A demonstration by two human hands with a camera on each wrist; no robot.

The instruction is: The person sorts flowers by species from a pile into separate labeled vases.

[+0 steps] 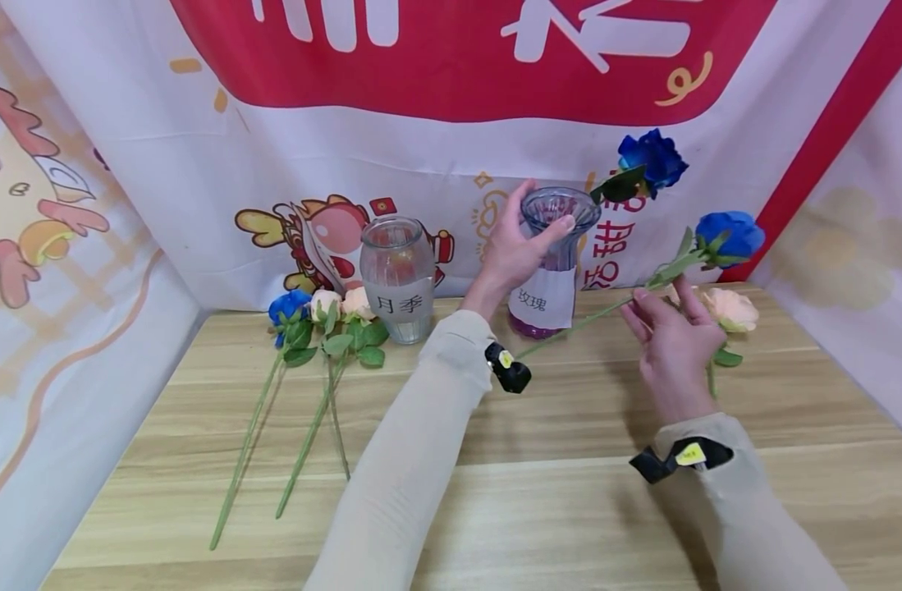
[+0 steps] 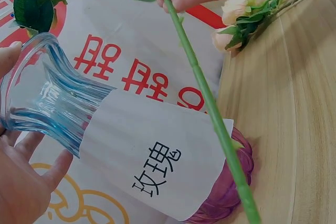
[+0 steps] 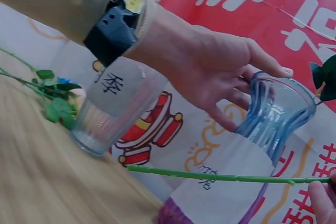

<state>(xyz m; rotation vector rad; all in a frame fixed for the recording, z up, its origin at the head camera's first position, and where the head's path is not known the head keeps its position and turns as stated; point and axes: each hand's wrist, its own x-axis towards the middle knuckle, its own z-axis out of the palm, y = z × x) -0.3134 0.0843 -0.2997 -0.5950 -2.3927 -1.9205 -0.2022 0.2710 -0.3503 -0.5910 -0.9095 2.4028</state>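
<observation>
My left hand [image 1: 511, 250] grips the flared neck of a glass vase [image 1: 559, 258], thumb over the rim. The vase has a purple base and a white paper label with black characters. One blue rose [image 1: 653, 160] stands in it, leaning right over the rim. My right hand [image 1: 675, 349] pinches another blue rose [image 1: 730, 236] by its stem just below the leaves. Its green stem [image 2: 210, 108] slants down in front of the label in the left wrist view, with the bare end low and left of the bloom.
A second labelled glass vase [image 1: 397, 267] stands to the left. Beside it lie a blue rose [image 1: 288, 308] and pale flowers [image 1: 358, 304], stems toward me. More pale flowers [image 1: 731, 309] lie behind my right hand. A printed cloth [image 1: 451, 156] hangs behind the wooden table [image 1: 554, 509].
</observation>
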